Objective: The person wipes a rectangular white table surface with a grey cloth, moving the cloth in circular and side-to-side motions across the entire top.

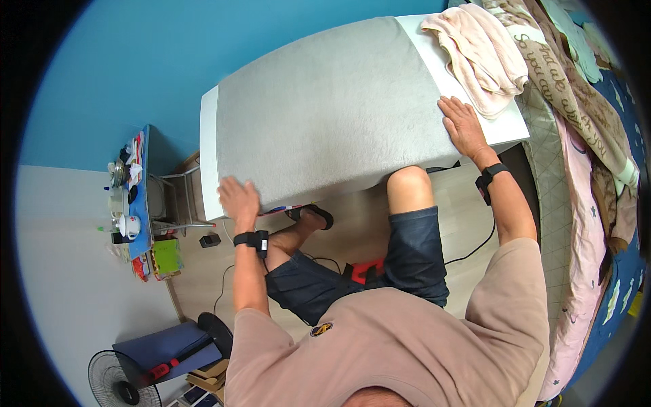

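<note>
A grey fleecy cloth [325, 112] lies spread over a white table [209, 152] and hangs over its near side. My left hand [240, 201] rests on the cloth's left near corner and the bare white strip beside it, slightly blurred, with nothing in it. At the cloth's right edge, my right hand [462, 122] lies flat, partly on the white table top, its fingers pointing up and left. A crumpled pale pink towel [480, 56] lies at the right end of the table, just beyond my right hand. Each wrist wears a black strapped device.
A bed with a quilt and a lettered blanket [564, 102] borders the table's right end. To the left stands a small blue table [140, 203] with a white enamel pot [129, 227]. A standing fan [124, 389] is at lower left. Black cables [475, 254] run across the floor.
</note>
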{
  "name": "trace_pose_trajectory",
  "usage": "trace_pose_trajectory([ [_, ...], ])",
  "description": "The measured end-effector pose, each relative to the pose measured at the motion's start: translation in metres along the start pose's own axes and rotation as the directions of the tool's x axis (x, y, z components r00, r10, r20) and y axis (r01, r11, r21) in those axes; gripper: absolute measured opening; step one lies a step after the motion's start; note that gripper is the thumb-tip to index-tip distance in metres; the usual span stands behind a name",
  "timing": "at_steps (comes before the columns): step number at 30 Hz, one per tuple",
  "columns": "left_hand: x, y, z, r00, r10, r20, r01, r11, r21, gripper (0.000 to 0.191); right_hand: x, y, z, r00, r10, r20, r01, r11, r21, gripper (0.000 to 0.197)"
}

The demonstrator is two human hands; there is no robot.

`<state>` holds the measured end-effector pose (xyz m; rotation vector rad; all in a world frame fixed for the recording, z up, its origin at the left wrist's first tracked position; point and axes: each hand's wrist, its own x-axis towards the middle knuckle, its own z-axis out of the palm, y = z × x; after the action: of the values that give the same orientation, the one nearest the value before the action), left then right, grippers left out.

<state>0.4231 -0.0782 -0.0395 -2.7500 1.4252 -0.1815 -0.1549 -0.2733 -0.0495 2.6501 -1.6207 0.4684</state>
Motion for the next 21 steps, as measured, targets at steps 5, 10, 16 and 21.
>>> trace_pose_trajectory([
  [5,-0.01,0.168,-0.025,0.872,0.42,-0.252,-0.474,0.853,-0.218,0.07,0.0,-0.001,-0.001,1.0,-0.01,-0.017,0.01,1.0,0.019,0.047],
  [10,-0.035,0.362,-0.061,0.754,0.629,-0.188,-0.642,0.647,-0.41,0.075,-0.002,0.004,-0.002,0.999,-0.026,-0.046,0.027,0.999,0.023,0.047],
  [16,-0.045,0.472,-0.043,0.667,0.727,-0.163,-0.701,0.54,-0.466,0.076,0.002,-0.002,-0.001,0.998,-0.029,-0.051,0.032,0.997,0.067,0.047],
  [21,-0.028,0.466,-0.032,0.65,0.75,-0.12,-0.703,0.534,-0.47,0.073,-0.001,0.0,-0.004,0.997,-0.032,-0.066,0.037,0.995,0.088,0.047],
])
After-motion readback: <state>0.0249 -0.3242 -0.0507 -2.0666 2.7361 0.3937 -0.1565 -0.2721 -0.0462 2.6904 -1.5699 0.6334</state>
